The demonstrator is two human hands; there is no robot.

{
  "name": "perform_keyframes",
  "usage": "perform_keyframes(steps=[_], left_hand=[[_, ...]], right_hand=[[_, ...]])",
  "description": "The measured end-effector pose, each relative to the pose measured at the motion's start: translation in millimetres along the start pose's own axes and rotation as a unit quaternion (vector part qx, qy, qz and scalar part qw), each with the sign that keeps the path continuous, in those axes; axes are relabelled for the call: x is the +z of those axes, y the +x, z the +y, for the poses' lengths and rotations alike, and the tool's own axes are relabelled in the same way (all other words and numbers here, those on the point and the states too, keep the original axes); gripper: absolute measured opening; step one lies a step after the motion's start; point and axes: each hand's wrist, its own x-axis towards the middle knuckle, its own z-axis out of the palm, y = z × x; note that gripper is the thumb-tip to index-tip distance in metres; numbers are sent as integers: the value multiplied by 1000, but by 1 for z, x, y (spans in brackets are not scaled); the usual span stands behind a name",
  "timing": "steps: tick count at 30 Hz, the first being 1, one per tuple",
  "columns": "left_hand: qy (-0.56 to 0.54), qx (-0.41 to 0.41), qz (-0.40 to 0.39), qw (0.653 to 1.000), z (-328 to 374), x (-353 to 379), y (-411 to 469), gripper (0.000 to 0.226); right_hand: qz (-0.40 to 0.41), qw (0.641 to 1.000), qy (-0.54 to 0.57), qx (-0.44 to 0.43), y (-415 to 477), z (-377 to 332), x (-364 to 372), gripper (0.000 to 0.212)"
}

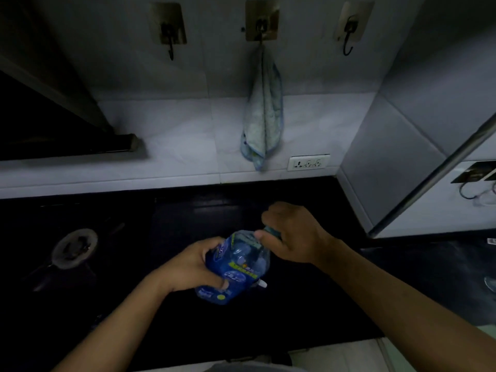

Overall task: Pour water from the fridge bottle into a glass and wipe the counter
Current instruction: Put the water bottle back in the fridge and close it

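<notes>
While I watched, the left hand (pixel 193 264) gripped the blue bottle (pixel 237 267) around its middle, over the black counter (pixel 308 304). The right hand (pixel 292 233) pinched its cap (pixel 271 231). 1 cloth (pixel 264 111) hung from the middle hook (pixel 261 26).

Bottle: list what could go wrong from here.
1. The left hand grips the bottle by its body while the right hand pinches the cap; a squeeze could spurt water onto the counter.
2. The wall socket sits just above the counter; splashes might reach it.
</notes>
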Motion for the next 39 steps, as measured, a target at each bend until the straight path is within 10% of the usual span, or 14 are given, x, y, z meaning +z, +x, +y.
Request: perform_keyframes(steps=[2,6,13,25,33,39], left_hand=[[7,-7,-22,1000,2,0,0,58],[140,17,125,982,6,21,2,57],[-6,-5,-18,1000,8,3,-6,62],[72,10,172,982,6,39,-3,60],[55,19,192,980,9,20,-9,62],[-60,42,208,975,18,2,-19,67]], right_hand=[[-6,1000,-23,12,-1,3,5,40],[-128,917,41,377,7,0,14,64],[-3,999,34,-12,-2,-2,-7,32],[-75,911,51,401,19,-12,1,56],[56,869,297,391,4,-42,7,48],[12,811,473,345,-22,-76,33,48]])
